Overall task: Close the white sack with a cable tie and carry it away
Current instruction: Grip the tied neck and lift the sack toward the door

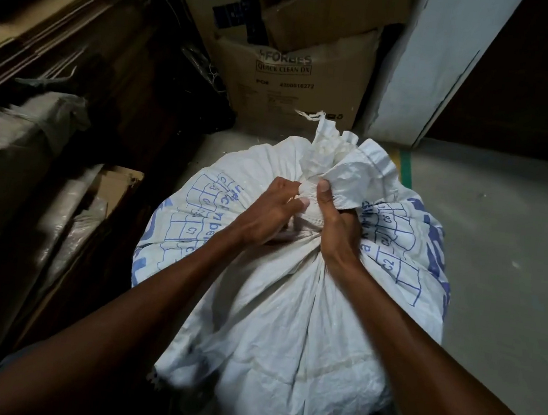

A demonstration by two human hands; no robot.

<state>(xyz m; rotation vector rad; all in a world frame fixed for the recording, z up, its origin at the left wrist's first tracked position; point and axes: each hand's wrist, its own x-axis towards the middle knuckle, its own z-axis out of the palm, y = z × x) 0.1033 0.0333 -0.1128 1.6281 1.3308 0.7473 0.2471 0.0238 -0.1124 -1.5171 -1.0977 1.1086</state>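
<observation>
A: Standing upright at centre frame, the white sack (289, 295) has its mouth gathered into a neck just above the middle.

B: Hands?

A: Left hand (266, 213) and right hand (336, 223) both clenched on the neck, touching each other. Cable tie: cannot tell, possibly hidden under the fingers.

B: Surroundings?

A: Cardboard box (294, 85) printed "FORBES" directly behind, top centre. Flattened cartons (46, 24) upper left. Grey floor (501, 252) at right, green stripe (406, 170) beside the sack.

Left hand (266, 215) and right hand (336, 223) meet, each grip clenched.
</observation>
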